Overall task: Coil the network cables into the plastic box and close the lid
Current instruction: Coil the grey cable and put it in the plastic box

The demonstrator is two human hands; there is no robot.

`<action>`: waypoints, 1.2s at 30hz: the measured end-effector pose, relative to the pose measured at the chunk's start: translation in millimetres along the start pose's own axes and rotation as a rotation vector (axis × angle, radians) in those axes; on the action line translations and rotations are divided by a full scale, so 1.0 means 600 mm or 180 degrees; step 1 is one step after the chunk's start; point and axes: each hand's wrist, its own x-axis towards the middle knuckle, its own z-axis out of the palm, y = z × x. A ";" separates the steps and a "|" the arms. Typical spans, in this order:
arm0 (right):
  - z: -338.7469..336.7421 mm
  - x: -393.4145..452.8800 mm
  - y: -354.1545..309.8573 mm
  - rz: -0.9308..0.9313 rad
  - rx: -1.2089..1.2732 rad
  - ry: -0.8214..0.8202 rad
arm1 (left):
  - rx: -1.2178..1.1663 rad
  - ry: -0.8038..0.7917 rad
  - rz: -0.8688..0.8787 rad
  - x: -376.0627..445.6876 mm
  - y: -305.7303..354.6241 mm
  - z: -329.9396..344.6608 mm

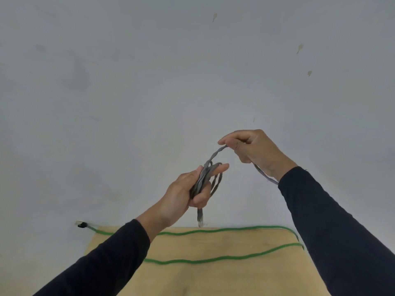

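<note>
While green cable (pixel 213 230) lies looped across tan tabletop (pixel 213 278) nearest, plug end (pixel 81 224) off the far-left corner, above it left hand (pixel 188 189) clutching grey cable (pixel 203 180) coils, right hand (pixel 252 148) pinching a raised strand, against bare wall (pixel 149 82).

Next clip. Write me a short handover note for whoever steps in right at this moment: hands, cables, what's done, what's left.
Left hand: shut on the grey cable, holding its gathered loops.
Right hand: shut on the same cable, feeding the next stretch toward the loops.
Green cable: uncoiled, lying across the table.
Box and lid: not in view.
Done: grey cable partly coiled.
Left: finish it, coil the green one, box both, close the lid.
</note>
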 end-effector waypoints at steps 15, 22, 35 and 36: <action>0.134 -0.044 0.047 0.0134 -0.0949 -0.0788 | 0.1086 0.1545 0.0405 0.076 0.071 -0.070; 0.069 -0.016 -0.008 -0.0282 -0.0938 -0.0580 | 0.1819 0.0631 -0.0154 0.022 0.001 -0.050; 0.035 -0.023 0.046 0.0068 0.0363 0.0242 | -0.0247 0.0150 -0.0114 0.016 0.035 -0.019; 0.040 -0.023 0.047 0.0090 0.0466 0.0202 | -0.0268 0.0179 -0.0087 0.018 0.036 -0.019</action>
